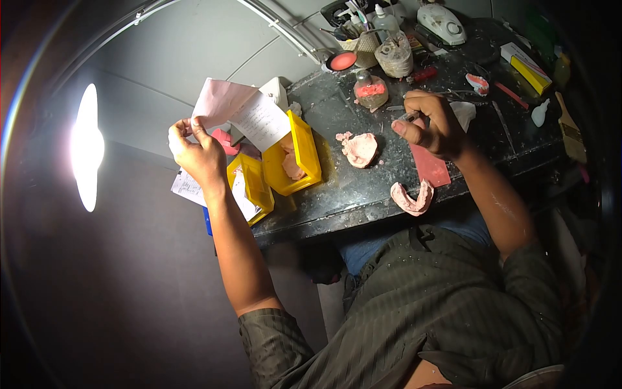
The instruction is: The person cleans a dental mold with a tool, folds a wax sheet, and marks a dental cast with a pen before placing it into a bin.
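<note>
There were two hands, one left hand (201, 155) and one right hand (431, 123), along with two yellow containers (302, 152) and two pale pink casts (360, 149) lying on one dark bench (311, 219). Also in view were one flat pink sheet (433, 167), one yellow-and-white carton (526, 69), one white machine (441, 24), one woven cup (367, 50) and one bright lamp (91, 146). Whether the written paper (262, 122) was one sheet or several could not be told.

Matt, creased paper sheet (227, 107); smooth yellow plastic boxes (306, 148); rough, chalky pink casts (361, 150).
</note>
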